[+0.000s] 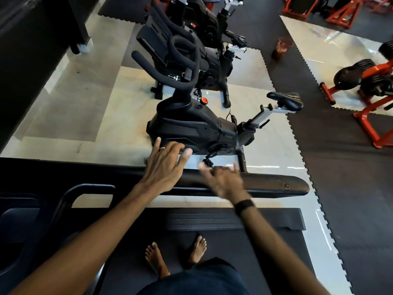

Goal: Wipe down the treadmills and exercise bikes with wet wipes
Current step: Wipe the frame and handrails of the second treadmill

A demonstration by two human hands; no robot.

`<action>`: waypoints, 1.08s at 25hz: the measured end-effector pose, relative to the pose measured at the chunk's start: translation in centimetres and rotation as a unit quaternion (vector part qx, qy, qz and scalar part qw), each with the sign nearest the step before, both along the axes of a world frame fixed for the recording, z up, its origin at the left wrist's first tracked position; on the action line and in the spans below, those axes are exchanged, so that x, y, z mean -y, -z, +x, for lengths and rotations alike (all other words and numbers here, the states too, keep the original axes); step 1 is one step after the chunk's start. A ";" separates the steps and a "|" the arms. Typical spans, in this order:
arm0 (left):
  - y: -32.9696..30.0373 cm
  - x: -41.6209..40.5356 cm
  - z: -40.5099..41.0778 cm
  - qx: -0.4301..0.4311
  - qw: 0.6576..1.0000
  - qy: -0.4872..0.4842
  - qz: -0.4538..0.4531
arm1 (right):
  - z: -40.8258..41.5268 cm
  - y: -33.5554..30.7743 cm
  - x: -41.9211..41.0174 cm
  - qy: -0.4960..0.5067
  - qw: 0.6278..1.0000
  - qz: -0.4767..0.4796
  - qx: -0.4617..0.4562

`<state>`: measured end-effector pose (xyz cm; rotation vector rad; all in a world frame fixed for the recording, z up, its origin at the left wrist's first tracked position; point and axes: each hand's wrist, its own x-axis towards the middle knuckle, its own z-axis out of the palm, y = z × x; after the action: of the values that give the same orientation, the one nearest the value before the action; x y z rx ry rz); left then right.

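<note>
I stand barefoot on a black treadmill belt [212,248]. Its black handrail [276,185] runs across in front of me. My left hand [165,165] reaches over the rail with fingers spread and straight, holding nothing. To its right, my right hand [223,179] is motion-blurred above the rail, fingers loosely curled, and a black band sits on its wrist. No wipe shows in either hand. Just beyond the rail stands a black exercise bike [191,126] with a black saddle [285,100]. A second exercise bike [202,28] stands farther back.
Orange-framed gym machines [372,116] occupy the right side on black rubber mats [340,177]. A brown translucent bin [280,47] sits on the mat behind the bikes. A dark wall or counter [32,50] runs along the left. Glossy pale floor tiles [74,116] surround the bikes.
</note>
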<state>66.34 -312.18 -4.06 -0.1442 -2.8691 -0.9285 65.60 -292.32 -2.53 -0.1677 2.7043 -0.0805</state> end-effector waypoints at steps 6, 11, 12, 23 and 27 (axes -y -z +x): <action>0.5 -4.1 -0.3 0.000 1.000 0.006 0.008 | 8.9 1.0 -5.3 -0.067 0.977 -0.137 -0.149; 1.4 -7.7 -0.8 0.023 0.997 0.017 -0.068 | 3.8 1.4 -20.4 0.132 0.977 -0.038 -0.163; 1.4 -8.8 -1.1 0.028 0.996 0.016 -0.080 | 2.5 1.2 -20.8 0.139 0.978 -0.033 -0.152; 1.6 -15.2 -2.4 0.052 0.988 -0.025 -0.142 | 6.3 1.9 -22.3 -0.084 0.972 -0.106 -0.192; 1.6 -15.2 -2.3 0.049 0.985 -0.059 -0.155 | 0.1 1.0 -26.3 0.003 0.994 -0.036 -0.103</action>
<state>64.06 -296.95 -5.68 0.0441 -3.0562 -0.4758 65.73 -266.06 -3.57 -0.2006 2.9094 -0.1708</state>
